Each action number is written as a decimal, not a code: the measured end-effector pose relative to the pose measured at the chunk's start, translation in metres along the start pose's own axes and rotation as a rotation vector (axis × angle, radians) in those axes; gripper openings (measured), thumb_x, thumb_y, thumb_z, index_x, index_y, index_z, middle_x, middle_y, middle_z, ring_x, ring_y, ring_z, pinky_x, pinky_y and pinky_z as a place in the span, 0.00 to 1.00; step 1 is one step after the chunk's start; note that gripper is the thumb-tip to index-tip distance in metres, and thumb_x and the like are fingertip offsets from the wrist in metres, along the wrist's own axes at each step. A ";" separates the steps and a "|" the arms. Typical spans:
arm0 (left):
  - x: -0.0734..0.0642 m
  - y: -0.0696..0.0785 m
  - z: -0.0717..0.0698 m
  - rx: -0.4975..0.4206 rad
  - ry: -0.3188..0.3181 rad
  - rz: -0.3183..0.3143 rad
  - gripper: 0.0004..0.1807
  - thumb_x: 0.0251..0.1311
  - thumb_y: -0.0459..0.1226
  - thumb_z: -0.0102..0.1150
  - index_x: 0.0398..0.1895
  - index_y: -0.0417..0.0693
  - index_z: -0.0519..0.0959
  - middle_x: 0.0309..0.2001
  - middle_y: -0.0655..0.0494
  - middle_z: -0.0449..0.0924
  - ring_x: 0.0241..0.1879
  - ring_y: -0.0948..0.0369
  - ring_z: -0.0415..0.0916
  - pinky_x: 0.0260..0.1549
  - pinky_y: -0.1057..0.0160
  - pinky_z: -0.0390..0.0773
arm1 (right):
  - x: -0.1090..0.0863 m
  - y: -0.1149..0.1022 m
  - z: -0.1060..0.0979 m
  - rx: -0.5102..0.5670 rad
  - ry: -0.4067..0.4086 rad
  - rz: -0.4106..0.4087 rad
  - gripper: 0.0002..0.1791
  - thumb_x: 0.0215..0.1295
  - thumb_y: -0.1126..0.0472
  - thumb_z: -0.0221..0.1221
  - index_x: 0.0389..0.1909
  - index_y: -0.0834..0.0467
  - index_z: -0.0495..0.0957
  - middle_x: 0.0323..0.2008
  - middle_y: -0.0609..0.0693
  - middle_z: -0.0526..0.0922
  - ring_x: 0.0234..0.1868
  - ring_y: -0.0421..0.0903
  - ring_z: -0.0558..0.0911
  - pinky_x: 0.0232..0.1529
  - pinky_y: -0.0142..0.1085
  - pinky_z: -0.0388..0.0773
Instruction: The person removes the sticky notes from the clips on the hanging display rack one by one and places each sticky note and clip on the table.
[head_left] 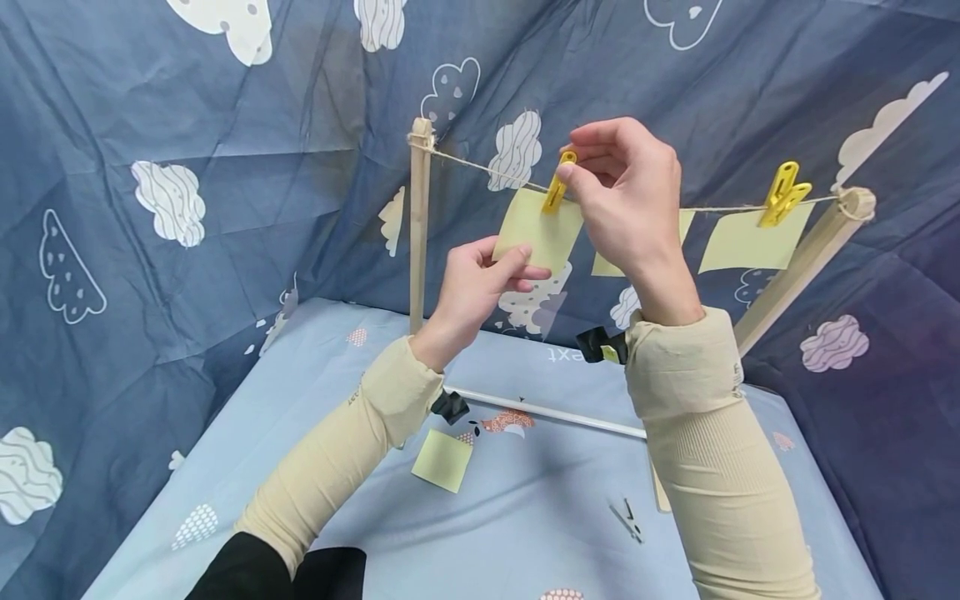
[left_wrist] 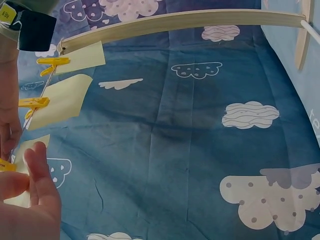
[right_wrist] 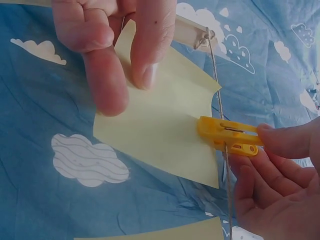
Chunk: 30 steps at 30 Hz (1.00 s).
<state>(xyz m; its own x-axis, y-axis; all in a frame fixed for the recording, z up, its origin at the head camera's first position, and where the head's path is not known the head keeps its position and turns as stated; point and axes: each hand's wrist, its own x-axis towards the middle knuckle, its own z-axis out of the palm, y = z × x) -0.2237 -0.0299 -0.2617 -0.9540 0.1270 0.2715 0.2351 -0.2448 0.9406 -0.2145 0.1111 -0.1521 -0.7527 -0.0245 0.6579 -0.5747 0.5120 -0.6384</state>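
My left hand [head_left: 480,279] pinches the lower part of a yellow paper note [head_left: 542,232] between thumb and fingers. My right hand [head_left: 630,196] holds a yellow clothespin [head_left: 557,185] by its handle end. In the right wrist view, the clothespin [right_wrist: 227,134] sits across the string [right_wrist: 229,185], its tip over the note's edge, with the right thumb on one handle. That note lies along the string, slightly bent. Farther right on the string, another note [head_left: 757,237] hangs from a yellow clothespin [head_left: 783,196]. Between them, the right hand partly hides one more clipped note [left_wrist: 60,102] in the head view.
Wooden posts stand left [head_left: 420,225] and right [head_left: 802,267], with the string tied between their tops. On the light blue cloth [head_left: 525,517] lie a loose yellow note [head_left: 441,461], a pale clothespin [head_left: 626,521] and a long white rod [head_left: 555,414]. Dark blue cloud-patterned fabric [head_left: 315,167] hangs behind.
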 end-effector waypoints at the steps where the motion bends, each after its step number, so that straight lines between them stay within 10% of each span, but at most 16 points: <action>1: 0.000 0.000 0.000 -0.001 0.001 -0.002 0.13 0.65 0.36 0.58 0.48 0.36 0.79 0.40 0.40 0.86 0.34 0.59 0.87 0.42 0.61 0.83 | 0.000 0.000 0.000 0.003 0.004 -0.003 0.13 0.62 0.65 0.62 0.47 0.62 0.80 0.43 0.55 0.85 0.39 0.36 0.83 0.45 0.26 0.76; 30: -0.001 -0.005 -0.002 -0.005 0.006 -0.004 0.12 0.65 0.35 0.58 0.47 0.35 0.79 0.38 0.40 0.86 0.35 0.58 0.87 0.42 0.61 0.83 | 0.004 -0.001 0.004 0.061 0.147 -0.076 0.07 0.60 0.72 0.60 0.39 0.64 0.81 0.40 0.55 0.85 0.35 0.34 0.82 0.43 0.26 0.76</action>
<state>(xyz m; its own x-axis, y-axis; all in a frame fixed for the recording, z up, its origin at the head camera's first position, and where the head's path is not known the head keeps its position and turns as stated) -0.2244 -0.0312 -0.2672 -0.9560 0.1219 0.2667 0.2307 -0.2489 0.9406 -0.2182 0.1072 -0.1501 -0.6538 0.0671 0.7537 -0.6500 0.4601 -0.6048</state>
